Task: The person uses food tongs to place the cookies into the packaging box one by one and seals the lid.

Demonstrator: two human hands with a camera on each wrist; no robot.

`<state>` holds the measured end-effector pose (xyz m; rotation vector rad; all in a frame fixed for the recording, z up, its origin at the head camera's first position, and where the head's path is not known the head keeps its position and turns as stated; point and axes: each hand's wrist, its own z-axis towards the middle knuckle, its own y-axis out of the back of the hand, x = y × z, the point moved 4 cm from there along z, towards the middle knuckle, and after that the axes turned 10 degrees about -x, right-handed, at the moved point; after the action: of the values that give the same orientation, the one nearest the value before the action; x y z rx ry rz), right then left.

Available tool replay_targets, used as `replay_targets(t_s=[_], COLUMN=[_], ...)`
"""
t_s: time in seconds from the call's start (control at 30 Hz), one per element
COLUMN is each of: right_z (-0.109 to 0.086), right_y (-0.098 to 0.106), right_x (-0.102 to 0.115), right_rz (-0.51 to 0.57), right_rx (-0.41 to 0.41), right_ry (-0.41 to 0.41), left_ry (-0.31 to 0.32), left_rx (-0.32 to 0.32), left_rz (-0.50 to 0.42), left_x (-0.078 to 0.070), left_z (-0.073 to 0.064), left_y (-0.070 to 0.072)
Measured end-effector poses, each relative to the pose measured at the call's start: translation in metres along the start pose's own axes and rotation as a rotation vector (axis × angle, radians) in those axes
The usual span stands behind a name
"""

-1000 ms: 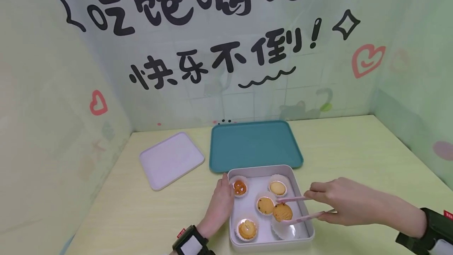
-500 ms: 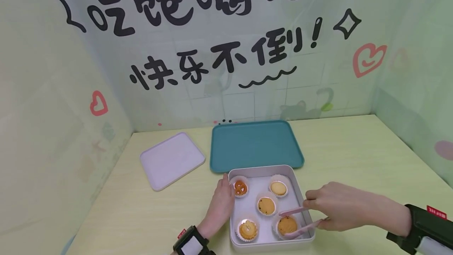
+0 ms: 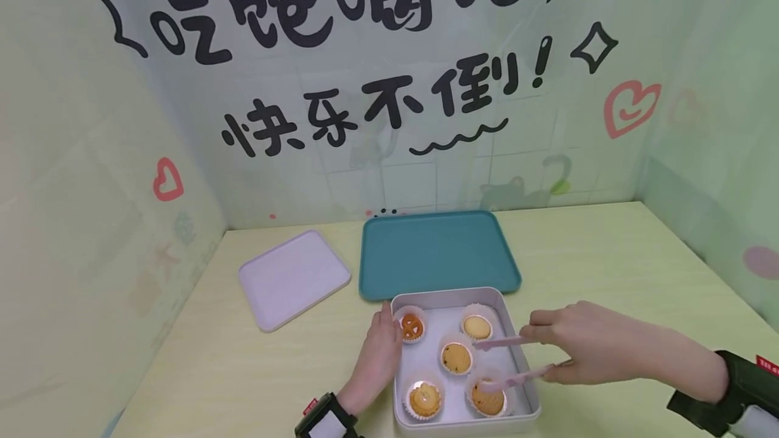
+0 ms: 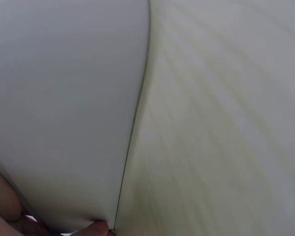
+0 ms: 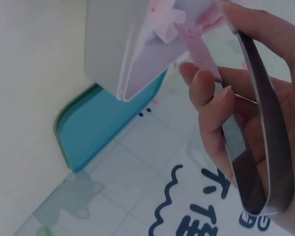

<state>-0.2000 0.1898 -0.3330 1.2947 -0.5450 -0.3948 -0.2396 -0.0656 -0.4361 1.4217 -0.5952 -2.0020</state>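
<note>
Round golden-brown cookie (image 3: 489, 399) at the box's front right is down in its white paper cup (image 3: 468, 398), going by the head view. Half a second ago the pink-tipped metal tongs (image 3: 502, 342) flanked it. Now they've shifted toward the back of the pale lilac rectangular box (image 3: 447, 297), tips apart with nothing between; the lower one overlaps the cookie, can't tell if touching. Right hand (image 3: 599, 345) grips the tongs, left hand (image 3: 376, 355) holds the box's left wall. I'd call that cookie let go and placed, since the other four paper cups (image 3: 442, 405) have treats too.

Left wrist view: mostly the box's outer wall and light wood-grain tabletop (image 4: 211, 123), plus bits of left hand; no clue how tight.

Right wrist view: fingers wrapped round the tongs, tips parted, teal tray (image 5: 88, 132) beyond. Can't make out the cookie.
</note>
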Motion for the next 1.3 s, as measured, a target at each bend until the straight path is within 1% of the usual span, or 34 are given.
replay_targets(t_s=[0.07, 0.2, 0.23, 0.33, 0.43, 0.47, 0.57, 0.63, 0.8, 0.87, 1.0, 1.07, 1.23, 1.3], right_z=[0.001, 0.002, 0.002, 0.000, -0.002, -0.003, -0.006, -0.008, -0.010, -0.009, -0.006, -0.005, -0.004, -0.003], right_y=[0.010, 0.024, 0.026, 0.025, 0.018, 0.015, 0.006, -0.001, -0.022, -0.031, -0.048, -0.055, -0.066, -0.069], right_x=[-0.007, -0.032, -0.039, -0.063, -0.089, -0.097, -0.119, -0.131, -0.157, -0.166, -0.181, -0.186, -0.194, -0.195], right_rz=[-0.014, -0.078, -0.094, -0.132, -0.132, -0.123, -0.079, -0.069, -0.085, -0.071, -0.043, -0.042, -0.062, -0.075], right_rx=[-0.063, -0.203, -0.243, -0.317, -0.350, -0.352, -0.364, -0.366, -0.359, -0.364, -0.365, -0.361, -0.347, -0.347], right_ry=[-0.059, -0.222, -0.259, -0.379, -0.502, -0.541, -0.637, -0.654, -0.637, -0.649, -0.706, -0.752, -0.849, -0.864], left_ry=[0.007, 0.022, 0.017, 0.024, 0.019, 0.026, 0.021, 0.017, 0.013, 0.018, 0.023, 0.021, 0.019, 0.024], left_rx=[0.003, 0.008, 0.003, 0.006, 0.003, 0.007, 0.001, 0.000, -0.003, -0.006, -0.003, 0.001, 0.002, 0.003], left_rz=[0.001, -0.003, 0.005, 0.010, 0.017, 0.008, 0.003, 0.000, -0.001, -0.001, 0.000, 0.004, 0.012, 0.016], left_x=[-0.001, -0.001, 0.002, 0.004, 0.004, 0.001, -0.001, -0.001, -0.002, -0.002, -0.002, -0.002, -0.002, -0.001], left_z=[0.000, 0.000, 0.001, 0.001, 0.001, 0.000, 0.000, 0.000, 0.000, -0.001, -0.001, -0.001, -0.001, 0.000], left_y=[0.001, 0.001, -0.002, -0.003, -0.003, 0.000, 0.001, 0.001, 0.001, 0.001, 0.000, -0.001, -0.001, -0.001])
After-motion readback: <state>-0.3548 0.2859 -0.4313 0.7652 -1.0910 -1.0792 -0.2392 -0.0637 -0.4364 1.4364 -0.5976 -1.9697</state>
